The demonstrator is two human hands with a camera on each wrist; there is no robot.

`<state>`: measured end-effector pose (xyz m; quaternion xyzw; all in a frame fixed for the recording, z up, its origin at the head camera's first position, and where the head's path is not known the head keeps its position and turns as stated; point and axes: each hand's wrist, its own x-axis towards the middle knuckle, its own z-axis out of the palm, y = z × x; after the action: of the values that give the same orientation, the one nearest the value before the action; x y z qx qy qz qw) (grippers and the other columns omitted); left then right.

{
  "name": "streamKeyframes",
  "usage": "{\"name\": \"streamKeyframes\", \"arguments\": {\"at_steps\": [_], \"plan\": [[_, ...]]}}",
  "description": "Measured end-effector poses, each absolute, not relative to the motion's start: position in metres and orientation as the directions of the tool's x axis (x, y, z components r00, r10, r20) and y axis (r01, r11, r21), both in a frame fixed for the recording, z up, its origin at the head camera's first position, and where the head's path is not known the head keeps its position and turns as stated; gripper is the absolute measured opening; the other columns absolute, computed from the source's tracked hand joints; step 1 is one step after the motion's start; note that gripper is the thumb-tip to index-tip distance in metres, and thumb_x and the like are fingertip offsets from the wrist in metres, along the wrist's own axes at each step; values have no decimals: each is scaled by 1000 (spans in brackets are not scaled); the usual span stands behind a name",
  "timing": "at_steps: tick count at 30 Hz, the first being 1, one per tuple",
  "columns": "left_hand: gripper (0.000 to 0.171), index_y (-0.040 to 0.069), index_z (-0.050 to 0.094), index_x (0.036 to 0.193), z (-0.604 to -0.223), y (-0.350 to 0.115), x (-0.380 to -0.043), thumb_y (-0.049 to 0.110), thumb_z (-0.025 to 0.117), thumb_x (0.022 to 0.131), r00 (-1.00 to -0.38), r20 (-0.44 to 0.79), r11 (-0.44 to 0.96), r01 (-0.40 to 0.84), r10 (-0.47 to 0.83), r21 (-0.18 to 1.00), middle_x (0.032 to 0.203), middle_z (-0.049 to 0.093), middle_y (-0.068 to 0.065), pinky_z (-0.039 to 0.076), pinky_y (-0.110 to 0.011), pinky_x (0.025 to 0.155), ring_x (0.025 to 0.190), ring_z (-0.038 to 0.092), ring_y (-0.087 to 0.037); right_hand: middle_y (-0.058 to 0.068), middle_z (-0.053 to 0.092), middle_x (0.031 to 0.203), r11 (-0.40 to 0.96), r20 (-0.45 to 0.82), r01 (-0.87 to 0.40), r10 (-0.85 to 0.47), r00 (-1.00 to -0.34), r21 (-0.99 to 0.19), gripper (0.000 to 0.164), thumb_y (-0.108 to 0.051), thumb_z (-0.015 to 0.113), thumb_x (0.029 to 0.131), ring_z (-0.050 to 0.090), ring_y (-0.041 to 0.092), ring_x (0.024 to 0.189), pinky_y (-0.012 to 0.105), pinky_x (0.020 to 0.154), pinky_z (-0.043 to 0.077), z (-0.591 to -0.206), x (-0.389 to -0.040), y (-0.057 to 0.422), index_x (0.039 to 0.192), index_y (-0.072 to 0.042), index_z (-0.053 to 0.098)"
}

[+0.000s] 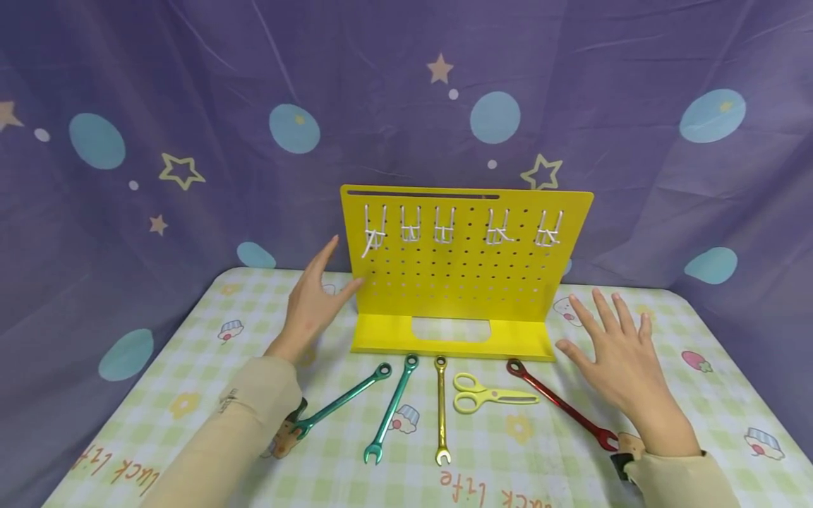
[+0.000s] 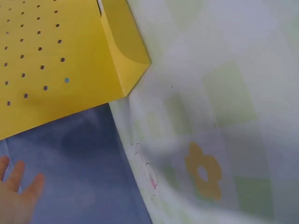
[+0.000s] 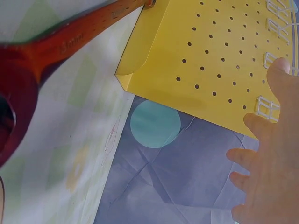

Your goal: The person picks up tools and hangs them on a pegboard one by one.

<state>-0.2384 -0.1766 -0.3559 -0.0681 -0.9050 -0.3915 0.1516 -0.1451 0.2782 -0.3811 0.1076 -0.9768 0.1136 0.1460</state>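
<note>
My left hand [image 1: 313, 300] hovers beside the left edge of a yellow pegboard [image 1: 444, 282], thumb spread from the fingers, holding nothing. To the right of the board my right hand [image 1: 619, 356] is spread over the cloth, also holding nothing. Several white wire hooks [image 1: 443, 233] hang in a row along the board's upper part. In front of it lie two green wrenches, a slanted one [image 1: 346, 400] and a steeper one [image 1: 392, 409], then a gold wrench [image 1: 441, 413], yellow scissors [image 1: 495, 396] and a red wrench [image 1: 562, 402]. In the right wrist view the red wrench [image 3: 79, 39] looms close to the camera.
A checked tablecloth [image 1: 209, 367] with printed flowers and cupcakes covers the table. Behind the table hangs a purple curtain [image 1: 381, 92] with stars and blue ovals. The pegboard stands upright on a folded yellow base [image 1: 387, 335] with a cut-out.
</note>
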Motion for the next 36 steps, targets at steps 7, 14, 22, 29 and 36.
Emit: {"name": "streamKeyframes", "arguments": {"at_steps": [7,14,22,29,36], "plan": [[85,33,23,157,-362,-169,-252,47,73,89,-931,365,617,285,-3,733,156,36,2,36,-52,107,139,39,-26,21,10,163,951,309,-242,-175,-935,-193,73,-54,50,100,0,44,148,65,110,-15,-380,-145,278,159,-24,19],[85,27,28,156,-361,-162,-263,37,77,87,-934,356,523,285,-38,803,150,43,-3,38,-47,106,133,45,-25,21,11,163,952,297,-236,-171,-939,-197,73,-54,50,100,1,44,148,64,110,-15,-380,-144,277,159,-23,20],[81,21,33,152,-360,-160,-274,38,77,87,-938,340,505,262,-67,823,141,49,-8,42,-42,102,125,51,-26,20,11,163,952,291,-234,-171,-941,-197,74,-54,51,99,1,43,148,65,110,-14,-379,-145,277,159,-22,22],[71,18,41,145,-360,-157,-281,30,79,87,-919,376,464,283,-119,839,129,57,-12,48,-41,93,111,58,-28,22,11,162,948,292,-242,-176,-940,-206,74,-52,51,100,1,45,148,66,110,-11,-381,-146,276,159,-22,20],[61,16,48,138,-361,-153,-286,20,80,86,-909,396,468,297,-128,832,113,60,-12,50,-41,84,99,59,-27,22,13,162,931,294,-269,-192,-936,-246,72,-48,53,100,6,47,147,66,112,-4,-380,-146,280,159,-21,21]]}}
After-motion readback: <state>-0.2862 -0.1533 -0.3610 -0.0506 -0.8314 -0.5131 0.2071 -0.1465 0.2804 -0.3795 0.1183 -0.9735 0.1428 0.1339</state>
